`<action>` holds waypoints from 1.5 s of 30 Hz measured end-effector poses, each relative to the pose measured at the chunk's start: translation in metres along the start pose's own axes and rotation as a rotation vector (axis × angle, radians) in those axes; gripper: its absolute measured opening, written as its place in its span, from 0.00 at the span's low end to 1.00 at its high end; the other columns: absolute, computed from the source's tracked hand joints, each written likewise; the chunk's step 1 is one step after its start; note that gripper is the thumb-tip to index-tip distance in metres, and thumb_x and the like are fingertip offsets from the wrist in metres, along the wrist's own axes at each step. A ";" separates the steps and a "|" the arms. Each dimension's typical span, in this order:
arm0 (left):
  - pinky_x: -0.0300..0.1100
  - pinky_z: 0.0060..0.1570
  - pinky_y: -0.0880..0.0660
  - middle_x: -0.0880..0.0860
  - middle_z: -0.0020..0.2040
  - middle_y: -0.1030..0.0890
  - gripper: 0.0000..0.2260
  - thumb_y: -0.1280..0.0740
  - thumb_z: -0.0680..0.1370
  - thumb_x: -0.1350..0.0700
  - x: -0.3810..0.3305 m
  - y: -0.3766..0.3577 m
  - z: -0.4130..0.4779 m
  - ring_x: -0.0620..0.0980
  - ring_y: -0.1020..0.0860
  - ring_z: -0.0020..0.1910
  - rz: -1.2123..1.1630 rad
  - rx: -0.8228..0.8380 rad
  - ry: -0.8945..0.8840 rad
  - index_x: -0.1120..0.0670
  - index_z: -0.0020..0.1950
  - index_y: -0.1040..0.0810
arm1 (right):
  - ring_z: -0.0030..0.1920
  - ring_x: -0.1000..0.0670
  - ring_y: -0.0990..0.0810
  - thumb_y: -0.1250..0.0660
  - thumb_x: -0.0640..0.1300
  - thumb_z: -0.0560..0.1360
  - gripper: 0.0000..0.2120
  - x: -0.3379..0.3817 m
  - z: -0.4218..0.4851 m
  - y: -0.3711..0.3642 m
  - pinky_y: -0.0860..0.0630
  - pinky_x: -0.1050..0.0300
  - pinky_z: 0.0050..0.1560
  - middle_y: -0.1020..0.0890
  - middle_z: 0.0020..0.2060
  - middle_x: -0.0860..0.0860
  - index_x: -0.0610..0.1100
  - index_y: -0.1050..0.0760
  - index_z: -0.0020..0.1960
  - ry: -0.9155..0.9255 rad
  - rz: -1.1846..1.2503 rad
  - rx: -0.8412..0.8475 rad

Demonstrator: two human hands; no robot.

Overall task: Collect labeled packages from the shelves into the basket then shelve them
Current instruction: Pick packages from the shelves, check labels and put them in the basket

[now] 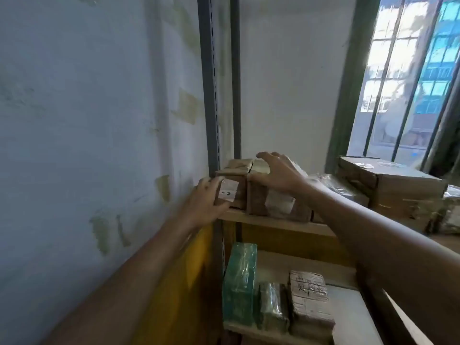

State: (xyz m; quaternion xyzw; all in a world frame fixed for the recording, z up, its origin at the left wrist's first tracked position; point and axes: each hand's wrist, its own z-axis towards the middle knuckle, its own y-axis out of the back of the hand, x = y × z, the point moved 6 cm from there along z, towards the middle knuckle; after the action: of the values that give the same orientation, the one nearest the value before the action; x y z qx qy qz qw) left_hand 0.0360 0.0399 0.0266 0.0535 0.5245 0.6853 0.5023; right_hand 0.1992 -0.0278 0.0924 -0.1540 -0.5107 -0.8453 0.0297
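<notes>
2 brown labeled packages stand side by side at the left end of the upper shelf (278, 224), against the grey upright post (210, 95). The left hand (206, 200) is pressed to the front and left side of the left package (232, 188), its fingers spread beside the white label (229, 191); the hand is blurred, so whether it truly grips the package or only touches it I cannot tell. The right hand (276, 173) lies open and flat over the top of the right package (271, 202), fingers stretched toward the wall, not closed around anything. This package also shows a pale label on its front face. The 2 packages touch each other along their inner sides. Further right on the same shelf sits a large cardboard box (398, 190), near the window (410, 78). On the lower shelf (273, 332), at its left end, stand a tall green wrapped packet (240, 282), a smaller green packet (272, 305) just beside it, and a brown taped parcel (310, 297) to their right. No basket shows in the head view
</notes>
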 end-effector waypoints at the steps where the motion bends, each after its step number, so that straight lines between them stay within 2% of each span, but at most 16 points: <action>1: 0.40 0.56 0.35 0.56 0.70 0.37 0.29 0.34 0.74 0.50 0.004 -0.005 0.002 0.54 0.34 0.66 -0.031 0.027 0.004 0.48 0.72 0.44 | 0.67 0.42 0.31 0.36 0.63 0.71 0.32 0.004 0.007 -0.007 0.32 0.41 0.64 0.29 0.68 0.46 0.51 0.36 0.70 -0.002 -0.001 0.004; 4: 0.39 0.56 0.31 0.54 0.68 0.34 0.32 0.33 0.74 0.52 0.015 -0.021 0.005 0.52 0.31 0.65 -0.136 0.085 -0.016 0.41 0.72 0.48 | 0.62 0.43 0.28 0.36 0.61 0.72 0.28 0.019 0.026 -0.027 0.29 0.47 0.58 0.26 0.64 0.45 0.51 0.33 0.68 0.021 -0.050 0.074; 6: 0.44 0.59 0.28 0.54 0.67 0.33 0.33 0.32 0.73 0.52 0.020 -0.026 0.008 0.52 0.30 0.64 -0.162 0.079 -0.028 0.40 0.71 0.49 | 0.55 0.46 0.24 0.34 0.52 0.73 0.17 0.031 0.037 -0.042 0.32 0.56 0.48 0.22 0.55 0.46 0.49 0.27 0.61 0.082 -0.069 0.139; 8: 0.50 0.59 0.26 0.55 0.66 0.32 0.35 0.31 0.72 0.53 0.022 -0.025 0.013 0.53 0.29 0.63 -0.158 0.042 -0.034 0.40 0.71 0.48 | 0.51 0.47 0.23 0.34 0.42 0.73 0.10 0.038 0.042 -0.048 0.31 0.58 0.46 0.20 0.49 0.48 0.47 0.24 0.54 0.105 -0.058 0.162; 12: 0.51 0.59 0.27 0.54 0.63 0.31 0.42 0.27 0.67 0.54 0.016 -0.024 0.015 0.54 0.29 0.61 -0.175 -0.045 -0.011 0.42 0.72 0.51 | 0.49 0.46 0.22 0.35 0.41 0.74 0.10 0.039 0.046 -0.046 0.24 0.48 0.54 0.19 0.50 0.47 0.47 0.22 0.55 0.097 -0.114 0.146; 19: 0.46 0.58 0.31 0.52 0.68 0.32 0.52 0.22 0.62 0.54 0.021 0.014 0.008 0.50 0.31 0.62 -0.233 -0.268 -0.101 0.44 0.74 0.54 | 0.41 0.56 0.25 0.37 0.39 0.77 0.13 0.054 0.037 0.001 0.30 0.70 0.37 0.22 0.46 0.50 0.42 0.24 0.60 0.099 0.327 -0.020; 23: 0.52 0.66 0.36 0.51 0.73 0.38 0.46 0.24 0.66 0.50 0.025 0.027 0.001 0.51 0.36 0.69 -0.291 -0.288 -0.077 0.39 0.72 0.53 | 0.45 0.51 0.25 0.38 0.38 0.77 0.10 0.066 0.033 0.037 0.26 0.59 0.44 0.23 0.44 0.49 0.41 0.24 0.57 0.068 0.612 -0.062; 27: 0.52 0.69 0.40 0.48 0.75 0.40 0.36 0.32 0.70 0.43 0.005 0.044 -0.005 0.50 0.40 0.72 -0.260 -0.370 -0.159 0.32 0.67 0.53 | 0.46 0.49 0.25 0.40 0.40 0.78 0.08 0.077 0.033 0.058 0.24 0.50 0.48 0.24 0.44 0.47 0.42 0.26 0.55 0.046 0.687 -0.007; 30: 0.46 0.65 0.40 0.46 0.74 0.40 0.35 0.33 0.70 0.41 -0.010 0.056 -0.007 0.48 0.39 0.71 -0.285 -0.406 -0.177 0.28 0.66 0.55 | 0.42 0.51 0.25 0.42 0.42 0.79 0.05 0.077 0.031 0.069 0.23 0.55 0.40 0.25 0.41 0.50 0.46 0.27 0.50 -0.011 0.784 -0.045; 32: 0.47 0.63 0.35 0.44 0.73 0.38 0.35 0.32 0.70 0.42 -0.015 0.061 -0.009 0.48 0.35 0.69 -0.327 -0.390 -0.177 0.28 0.65 0.54 | 0.38 0.52 0.26 0.43 0.45 0.79 0.07 0.073 0.027 0.075 0.26 0.63 0.30 0.25 0.39 0.51 0.48 0.27 0.46 -0.057 0.875 -0.048; 34: 0.46 0.59 0.27 0.41 0.67 0.33 0.33 0.32 0.72 0.45 -0.018 0.065 -0.012 0.45 0.30 0.63 -0.404 -0.354 -0.192 0.30 0.67 0.50 | 0.39 0.51 0.25 0.44 0.47 0.79 0.09 0.071 0.024 0.077 0.25 0.65 0.28 0.24 0.40 0.50 0.50 0.26 0.48 -0.079 0.952 -0.001; 37: 0.38 0.50 0.22 0.46 0.61 0.25 0.27 0.35 0.76 0.49 -0.021 0.068 -0.015 0.43 0.22 0.54 -0.423 -0.393 -0.204 0.44 0.72 0.42 | 0.49 0.49 0.23 0.47 0.58 0.79 0.14 0.072 0.016 0.078 0.20 0.56 0.34 0.24 0.52 0.50 0.56 0.29 0.61 -0.040 0.967 0.110; 40: 0.22 0.38 0.27 0.45 0.57 0.25 0.25 0.37 0.77 0.49 -0.027 0.074 -0.019 0.26 0.24 0.42 -0.462 -0.503 -0.164 0.49 0.72 0.39 | 0.58 0.46 0.26 0.44 0.65 0.75 0.25 0.081 0.006 0.076 0.18 0.46 0.42 0.33 0.65 0.49 0.62 0.42 0.70 0.075 0.994 0.171; 41: 0.20 0.36 0.29 0.44 0.56 0.26 0.25 0.37 0.77 0.50 -0.032 0.076 -0.019 0.22 0.26 0.41 -0.468 -0.520 -0.162 0.50 0.72 0.39 | 0.58 0.47 0.27 0.39 0.63 0.73 0.32 0.084 0.002 0.078 0.18 0.49 0.40 0.35 0.67 0.50 0.62 0.49 0.73 0.134 0.921 0.118; 43: 0.21 0.37 0.28 0.45 0.57 0.25 0.26 0.35 0.75 0.49 -0.041 0.077 -0.020 0.26 0.25 0.41 -0.474 -0.529 -0.158 0.48 0.72 0.39 | 0.57 0.50 0.25 0.30 0.50 0.71 0.42 0.087 -0.003 0.083 0.19 0.59 0.34 0.33 0.64 0.51 0.58 0.53 0.75 0.251 0.775 -0.035; 45: 0.28 0.41 0.24 0.46 0.62 0.24 0.29 0.32 0.72 0.46 -0.050 0.076 -0.024 0.34 0.23 0.46 -0.477 -0.536 -0.157 0.43 0.71 0.40 | 0.57 0.48 0.24 0.30 0.43 0.72 0.37 0.082 -0.009 0.091 0.18 0.58 0.33 0.29 0.60 0.50 0.53 0.47 0.74 0.257 0.801 -0.158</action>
State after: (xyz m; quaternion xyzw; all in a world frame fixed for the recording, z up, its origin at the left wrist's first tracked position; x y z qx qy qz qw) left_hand -0.0022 -0.0093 0.0976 -0.1514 0.2839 0.6558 0.6829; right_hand 0.1383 -0.0703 0.1897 -0.2357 -0.3365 -0.8157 0.4072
